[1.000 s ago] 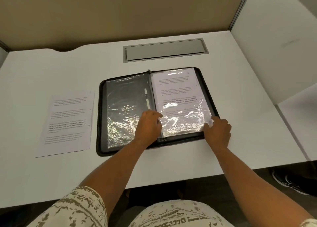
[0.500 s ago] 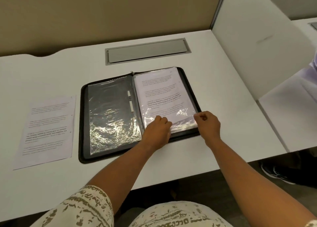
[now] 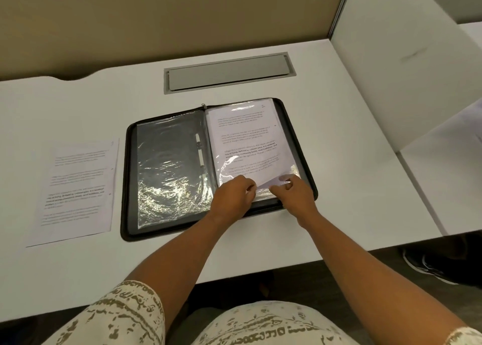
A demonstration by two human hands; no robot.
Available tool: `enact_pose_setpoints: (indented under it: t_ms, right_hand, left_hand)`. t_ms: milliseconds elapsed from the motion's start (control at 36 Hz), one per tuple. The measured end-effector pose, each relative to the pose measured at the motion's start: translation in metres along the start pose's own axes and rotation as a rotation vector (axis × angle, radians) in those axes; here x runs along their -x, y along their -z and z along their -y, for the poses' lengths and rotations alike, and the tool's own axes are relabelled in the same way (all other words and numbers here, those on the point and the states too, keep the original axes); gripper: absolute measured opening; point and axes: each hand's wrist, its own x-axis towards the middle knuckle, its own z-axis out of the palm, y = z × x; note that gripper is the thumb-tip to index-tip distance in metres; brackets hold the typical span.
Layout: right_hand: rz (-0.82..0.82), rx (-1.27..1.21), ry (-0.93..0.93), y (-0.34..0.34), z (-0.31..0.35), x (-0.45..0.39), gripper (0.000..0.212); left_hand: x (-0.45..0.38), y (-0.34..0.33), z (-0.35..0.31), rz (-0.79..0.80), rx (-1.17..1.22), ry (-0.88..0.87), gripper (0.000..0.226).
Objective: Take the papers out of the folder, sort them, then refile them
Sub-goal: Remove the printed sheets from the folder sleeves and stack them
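White desk [image 3: 326,89] | folder [image 3: 305,146] open | left hand [image 3: 233,196], right hand [image 3: 294,196] pinch sleeved papers' [image 3: 247,141] near edge

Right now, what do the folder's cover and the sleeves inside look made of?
Folder: its black rim looks like matte fabric or faux leather, with a zipper edge; I can't tell which. Sleeves: clear, thin, glossy plastic, going by the crinkled glare and the printed paper showing through the right one. Both hands work at that sleeve's near edge.
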Motion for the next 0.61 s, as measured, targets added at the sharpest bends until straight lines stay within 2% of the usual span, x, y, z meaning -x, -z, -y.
enact_pose_setpoints:
  t_ms: [56,194,333,472,556,611]
  right_hand:
    - [-0.046,-0.025,0.001,-0.007,0.005,-0.003,0.016]
    - [-0.134,-0.164,-0.115,-0.018,0.003,-0.017,0.032]
    - [-0.185,-0.132,-0.134,-0.016,0.004,-0.024,0.027]
    - [-0.182,-0.151,-0.179,-0.011,0.001,-0.019,0.007]
    - [-0.159,-0.210,-0.180,-0.007,-0.002,-0.011,0.022]
    - [-0.138,-0.213,-0.187,-0.005,-0.006,-0.007,0.023]
  left_hand:
    - [0.000,0.000,0.001,-0.004,-0.013,-0.011,0.016]
    - [0.001,0.001,0.001,-0.001,-0.025,-0.035,0.017]
    - [0.005,0.005,-0.002,-0.008,-0.014,-0.038,0.019]
    - [0.013,0.006,-0.001,-0.017,0.020,-0.031,0.018]
    - [0.021,0.009,0.002,0.000,0.033,-0.004,0.020]
    - [0.027,0.012,0.006,-0.013,0.041,0.033,0.019]
